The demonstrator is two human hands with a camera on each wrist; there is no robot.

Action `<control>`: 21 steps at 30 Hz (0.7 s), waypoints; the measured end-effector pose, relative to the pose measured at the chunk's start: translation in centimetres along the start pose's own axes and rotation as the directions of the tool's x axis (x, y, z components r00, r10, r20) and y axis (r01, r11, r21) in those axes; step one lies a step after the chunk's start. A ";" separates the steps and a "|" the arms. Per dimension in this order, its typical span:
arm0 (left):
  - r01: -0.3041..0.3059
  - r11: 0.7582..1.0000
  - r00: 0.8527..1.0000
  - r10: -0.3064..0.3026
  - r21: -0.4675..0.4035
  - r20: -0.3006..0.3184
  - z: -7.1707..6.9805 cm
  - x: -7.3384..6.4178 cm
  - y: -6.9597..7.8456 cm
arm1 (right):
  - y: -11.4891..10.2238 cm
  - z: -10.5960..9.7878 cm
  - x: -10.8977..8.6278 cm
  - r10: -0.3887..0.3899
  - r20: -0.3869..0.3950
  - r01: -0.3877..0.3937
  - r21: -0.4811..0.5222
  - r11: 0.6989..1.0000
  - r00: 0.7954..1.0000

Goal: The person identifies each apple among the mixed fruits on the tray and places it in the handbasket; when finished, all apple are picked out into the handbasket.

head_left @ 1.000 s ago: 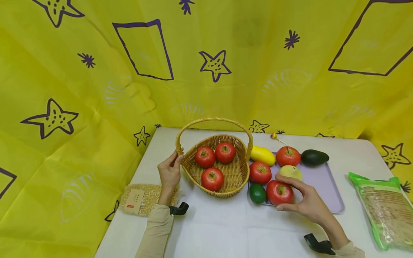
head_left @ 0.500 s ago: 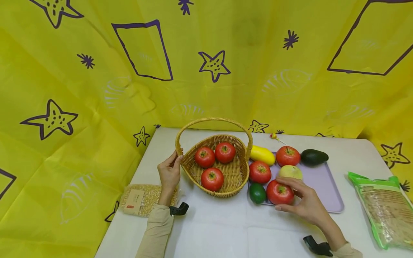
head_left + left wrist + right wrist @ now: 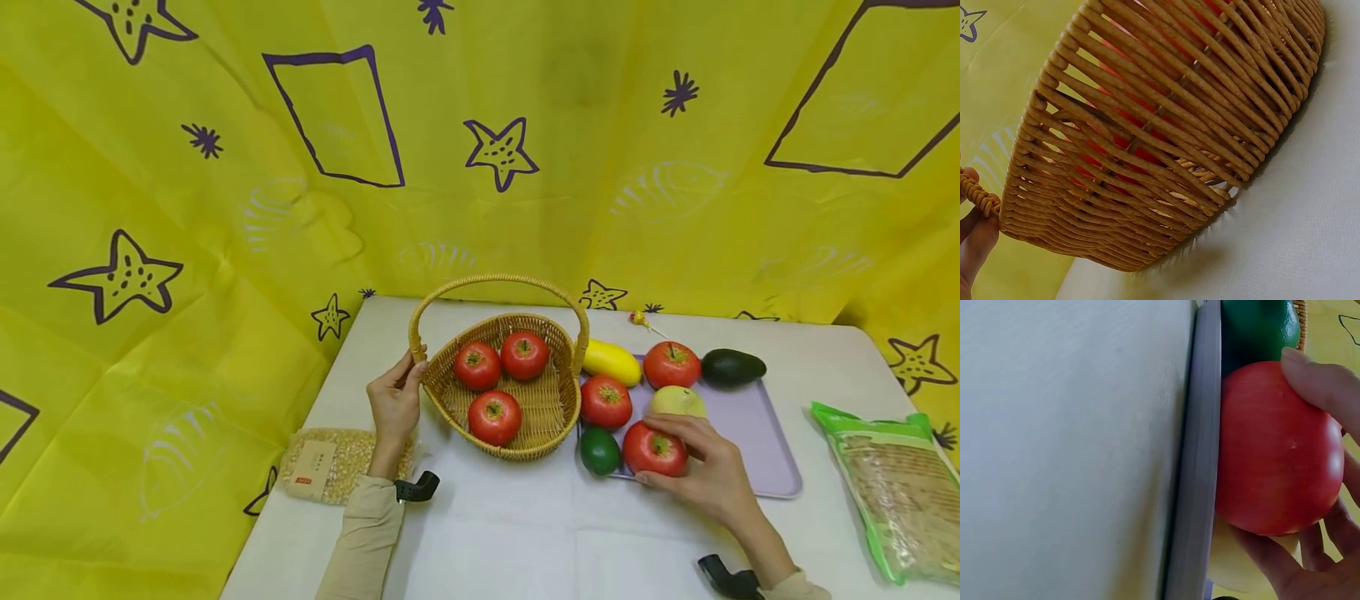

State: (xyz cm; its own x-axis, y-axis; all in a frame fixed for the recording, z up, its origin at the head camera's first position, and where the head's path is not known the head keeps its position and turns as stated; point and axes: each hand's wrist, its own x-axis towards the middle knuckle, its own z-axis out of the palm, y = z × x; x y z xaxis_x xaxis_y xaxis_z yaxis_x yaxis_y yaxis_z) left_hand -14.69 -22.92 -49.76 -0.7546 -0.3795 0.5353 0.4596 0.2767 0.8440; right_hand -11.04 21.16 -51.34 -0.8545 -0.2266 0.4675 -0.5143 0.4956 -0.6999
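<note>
In the head view my left hand [image 3: 393, 404] pinches the base of the handle of a wicker basket [image 3: 525, 454]. Three red apples [image 3: 495, 418] lie inside it; the left wrist view shows red through the basket's weave [image 3: 1166, 212]. My right hand [image 3: 708, 467] holds another red apple [image 3: 655, 448] at the near edge of a lilac tray [image 3: 776, 467]. Its thumb and fingers curve round opposite sides of that apple [image 3: 1279, 450], seen close up in the right wrist view. Beside it on the tray are a dark green fruit [image 3: 600, 451], another apple [image 3: 606, 402] and a pale yellow-green fruit [image 3: 678, 402].
Farther back on the tray are a yellow oblong fruit [image 3: 612, 363], a red apple [image 3: 672, 365] and an avocado [image 3: 732, 367]. A lollipop [image 3: 638, 317] lies behind. A bag of corn kernels [image 3: 348, 450] sits left, a green-edged packet [image 3: 896, 492] right. A yellow curtain [image 3: 570, 208] hangs behind the table.
My right hand has drawn in closer round the apple, which has tilted and shifted slightly to the right. The left hand and basket look unchanged.
</note>
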 end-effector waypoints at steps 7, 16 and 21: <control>-0.011 1.000 1.000 0.011 -0.003 0.004 0.0 -0.1 -0.3 | -0.6 -0.9 -1.1 0.134 -0.054 -0.129 0.095 0.987 0.989; -0.004 1.000 1.000 0.004 0.014 -0.008 0.0 0.0 -0.3 | -1.0 -2.1 -0.8 0.153 0.013 -0.150 0.309 0.939 0.988; -0.018 1.000 1.000 0.018 0.001 -0.014 0.0 -0.1 -0.2 | -1.5 -2.1 0.1 0.171 0.036 -0.171 0.404 0.898 0.985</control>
State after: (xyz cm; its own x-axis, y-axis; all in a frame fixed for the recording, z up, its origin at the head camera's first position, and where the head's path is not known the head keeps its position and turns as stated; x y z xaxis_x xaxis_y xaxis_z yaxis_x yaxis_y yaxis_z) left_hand -14.74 -22.93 -49.95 -0.7396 -0.3866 0.5509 0.4726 0.2845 0.8341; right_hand -10.23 22.15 -49.13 -0.9320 -0.1683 0.3211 -0.3456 0.1448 -0.9271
